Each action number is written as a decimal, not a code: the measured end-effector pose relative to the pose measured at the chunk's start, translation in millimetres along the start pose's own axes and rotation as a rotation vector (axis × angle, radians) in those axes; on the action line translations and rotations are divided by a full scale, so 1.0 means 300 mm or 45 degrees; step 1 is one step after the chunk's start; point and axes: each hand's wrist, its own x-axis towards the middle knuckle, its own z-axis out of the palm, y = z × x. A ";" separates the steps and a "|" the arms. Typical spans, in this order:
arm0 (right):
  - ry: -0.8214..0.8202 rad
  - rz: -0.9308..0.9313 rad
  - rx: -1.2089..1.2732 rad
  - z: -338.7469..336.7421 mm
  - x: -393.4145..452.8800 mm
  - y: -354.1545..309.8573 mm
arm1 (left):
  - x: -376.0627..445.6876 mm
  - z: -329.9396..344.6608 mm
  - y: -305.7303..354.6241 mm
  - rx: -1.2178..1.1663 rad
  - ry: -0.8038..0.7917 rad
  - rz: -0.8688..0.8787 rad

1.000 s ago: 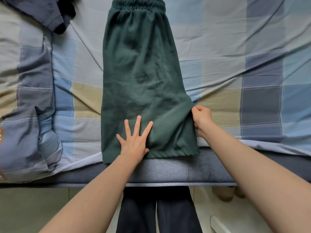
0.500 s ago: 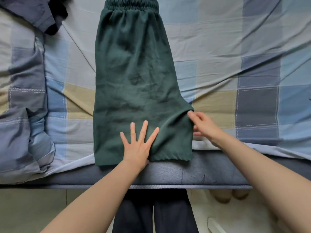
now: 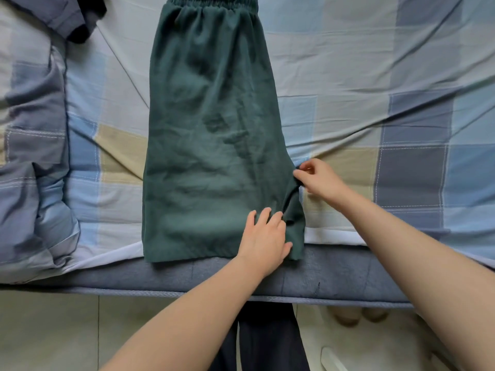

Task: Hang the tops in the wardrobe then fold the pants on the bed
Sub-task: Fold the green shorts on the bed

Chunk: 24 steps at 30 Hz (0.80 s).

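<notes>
The waistband of the green pants (image 3: 214, 124) is running off the frame at 12 o'clock, and their right hem corner is lying partly under the left hand (image 3: 263, 242). That hand is resting on the cloth with fingers bent; whether it is gripping is unclear. The right hand (image 3: 320, 180) is pinching the pants' edge at 3 o'clock. The pants are lying flat on the bed (image 3: 375, 103), hem at its near edge. A dark garment (image 3: 61, 17) is showing at 10 o'clock, a bunched quilt (image 3: 29, 170) at 9 o'clock.

dark green pants (image 3: 214, 129), checked sheet (image 3: 375, 76) (blue, beige)
</notes>
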 end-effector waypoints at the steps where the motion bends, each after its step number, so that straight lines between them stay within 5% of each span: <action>1: -0.120 0.002 0.036 0.005 0.010 -0.028 | 0.012 -0.013 0.001 -0.105 0.046 -0.067; 4: -0.325 0.066 -0.147 0.010 0.024 -0.095 | 0.052 -0.063 -0.004 -0.515 0.123 -0.360; 7: -0.235 0.024 -0.309 0.038 0.006 -0.163 | 0.084 -0.105 -0.016 -0.887 0.066 -0.661; 11: -0.114 -0.038 -0.526 0.118 -0.058 -0.230 | 0.082 -0.125 -0.027 -0.980 0.060 -0.897; 19: -0.125 0.120 -0.152 0.277 -0.054 -0.332 | -0.033 -0.053 -0.216 -1.462 0.014 -1.041; 24: 0.091 0.091 0.135 0.341 -0.042 -0.299 | -0.107 0.012 -0.339 -1.715 -0.012 -1.141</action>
